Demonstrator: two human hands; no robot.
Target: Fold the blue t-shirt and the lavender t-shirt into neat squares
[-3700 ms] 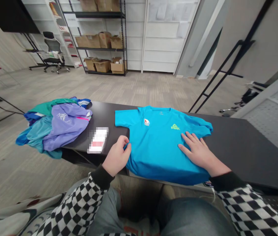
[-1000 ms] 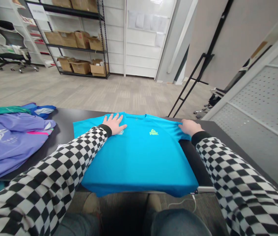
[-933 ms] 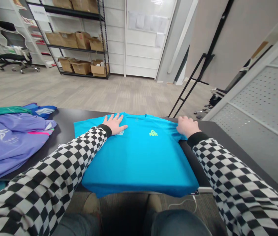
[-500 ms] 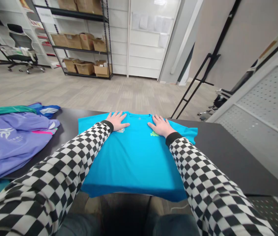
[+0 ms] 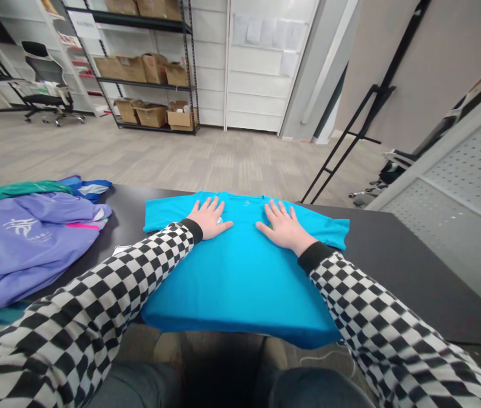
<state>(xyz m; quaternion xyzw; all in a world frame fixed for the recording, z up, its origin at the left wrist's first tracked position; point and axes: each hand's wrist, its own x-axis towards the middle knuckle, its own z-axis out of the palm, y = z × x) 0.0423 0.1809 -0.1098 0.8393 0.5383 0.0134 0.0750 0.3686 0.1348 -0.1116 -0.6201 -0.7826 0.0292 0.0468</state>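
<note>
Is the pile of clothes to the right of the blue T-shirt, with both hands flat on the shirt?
No: the pile of clothes lies to the left of the blue T-shirt, as the head view shows. The left hand and right hand are flat on the shirt.

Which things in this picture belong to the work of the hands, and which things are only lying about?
At the hands:
- left hand
- right hand
- blue T-shirt, under both hands

Lying about:
- pile of clothes
- black table
- metal shelf
- cardboard boxes
- office chair
</note>
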